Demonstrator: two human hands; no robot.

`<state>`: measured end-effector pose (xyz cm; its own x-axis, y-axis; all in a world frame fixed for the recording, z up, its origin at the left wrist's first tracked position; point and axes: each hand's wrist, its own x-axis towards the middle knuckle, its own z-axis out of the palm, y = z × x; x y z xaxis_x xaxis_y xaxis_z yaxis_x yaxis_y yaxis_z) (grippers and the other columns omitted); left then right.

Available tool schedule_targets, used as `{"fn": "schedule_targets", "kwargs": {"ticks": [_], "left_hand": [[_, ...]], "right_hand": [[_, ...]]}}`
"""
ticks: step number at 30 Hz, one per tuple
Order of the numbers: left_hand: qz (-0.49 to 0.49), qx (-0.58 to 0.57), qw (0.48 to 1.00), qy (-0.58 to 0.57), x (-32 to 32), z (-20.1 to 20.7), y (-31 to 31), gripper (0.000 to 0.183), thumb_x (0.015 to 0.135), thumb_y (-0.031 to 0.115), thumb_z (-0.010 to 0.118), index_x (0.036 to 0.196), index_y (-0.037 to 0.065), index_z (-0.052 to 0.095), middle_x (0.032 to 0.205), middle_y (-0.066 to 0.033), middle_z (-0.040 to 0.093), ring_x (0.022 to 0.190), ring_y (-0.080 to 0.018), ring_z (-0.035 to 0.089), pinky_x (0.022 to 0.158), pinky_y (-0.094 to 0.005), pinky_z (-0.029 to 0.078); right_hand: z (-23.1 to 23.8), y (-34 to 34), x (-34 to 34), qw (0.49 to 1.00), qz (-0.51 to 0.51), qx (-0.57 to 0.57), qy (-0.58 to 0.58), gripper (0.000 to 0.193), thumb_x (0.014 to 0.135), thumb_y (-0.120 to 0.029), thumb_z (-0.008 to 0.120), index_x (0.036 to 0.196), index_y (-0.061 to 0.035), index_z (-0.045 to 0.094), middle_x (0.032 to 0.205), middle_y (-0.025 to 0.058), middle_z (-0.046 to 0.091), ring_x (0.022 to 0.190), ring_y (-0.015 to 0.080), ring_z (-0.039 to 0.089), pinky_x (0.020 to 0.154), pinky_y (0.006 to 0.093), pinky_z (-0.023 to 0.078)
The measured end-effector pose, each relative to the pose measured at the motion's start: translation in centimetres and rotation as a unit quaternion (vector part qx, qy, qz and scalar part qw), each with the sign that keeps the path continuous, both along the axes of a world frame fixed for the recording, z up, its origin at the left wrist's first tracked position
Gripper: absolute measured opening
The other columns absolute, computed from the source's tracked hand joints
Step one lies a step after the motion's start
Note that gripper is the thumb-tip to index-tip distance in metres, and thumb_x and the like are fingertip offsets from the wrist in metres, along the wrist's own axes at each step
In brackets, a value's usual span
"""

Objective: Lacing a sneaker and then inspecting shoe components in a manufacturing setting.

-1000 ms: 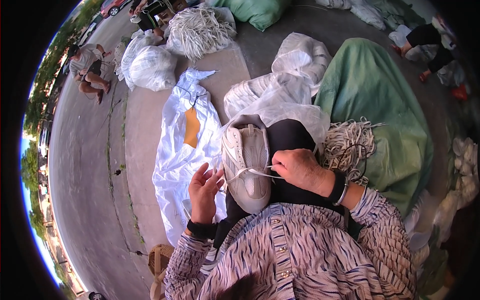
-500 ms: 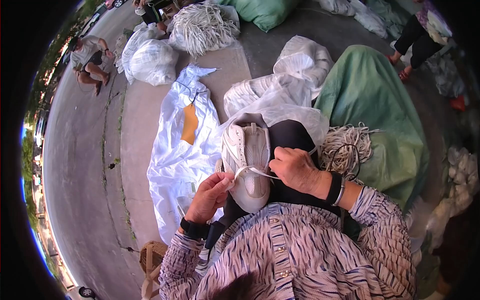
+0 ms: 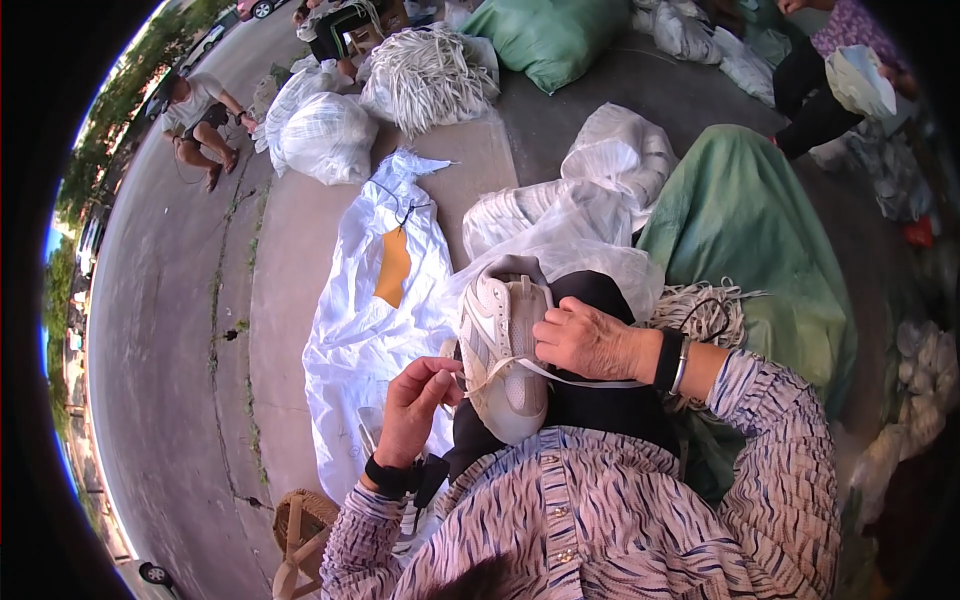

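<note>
shoe (image 3: 518, 405) on lap (image 3: 615, 412), left hand (image 3: 425, 395) left of shoe pinching lace (image 3: 600, 384), right hand (image 3: 590, 340) curled right of shoe, hold unclear; lace could slip free if pinch slackens or shoe rolls.

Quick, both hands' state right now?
Left hand: closed, thumb and fingertips pinched, apparently on the pale lace.
Right hand: closed, fingers curled over the shoe; whatever it grips is hidden.
</note>
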<state>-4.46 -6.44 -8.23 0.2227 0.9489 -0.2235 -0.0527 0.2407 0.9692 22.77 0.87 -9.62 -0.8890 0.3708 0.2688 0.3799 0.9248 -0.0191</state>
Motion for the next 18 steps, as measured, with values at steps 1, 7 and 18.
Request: {"fn": "schedule_targets", "kwargs": {"ticks": [1,7,18], "left_hand": [[0.001,0.001,1.000,0.000,0.3,0.0,-0.1,0.025,0.096,0.011,0.046,0.120,0.004,0.051,0.079,-0.0025,0.061,0.056,-0.0050,0.051,0.051,-0.0174,0.042],[0.078,0.081,0.988,0.103,1.7,0.4,-0.5,0.043,0.092,-0.001,0.047,0.133,0.006,0.040,0.095,-0.0061,0.065,0.057,-0.0033,0.052,0.052,-0.0170,0.044],[0.048,0.004,0.999,-0.010,2.0,-3.1,-0.3,0.017,0.093,0.007,0.051,0.107,-0.001,0.055,0.083,-0.0035,0.063,0.080,-0.0101,0.059,0.073,-0.0228,0.046]], "right_hand": [[0.0,0.1,0.0,0.999,0.003,-0.018,-0.046,0.004,0.074,-0.013,0.054,0.070,-0.0118,0.055,0.077,0.0011,0.049,0.077,0.0156,0.052,0.068,0.0292,0.040],[0.1,-0.2,-0.9,0.998,0.011,-0.046,-0.042,0.007,0.070,-0.015,0.056,0.066,-0.0098,0.054,0.074,0.0028,0.048,0.072,0.0178,0.053,0.068,0.0328,0.041],[0.6,-2.0,-3.7,0.956,-0.194,-0.191,-0.106,0.008,0.072,-0.009,0.058,0.070,-0.0048,0.064,0.081,0.0123,0.055,0.079,0.0265,0.058,0.071,0.0376,0.039]]}}
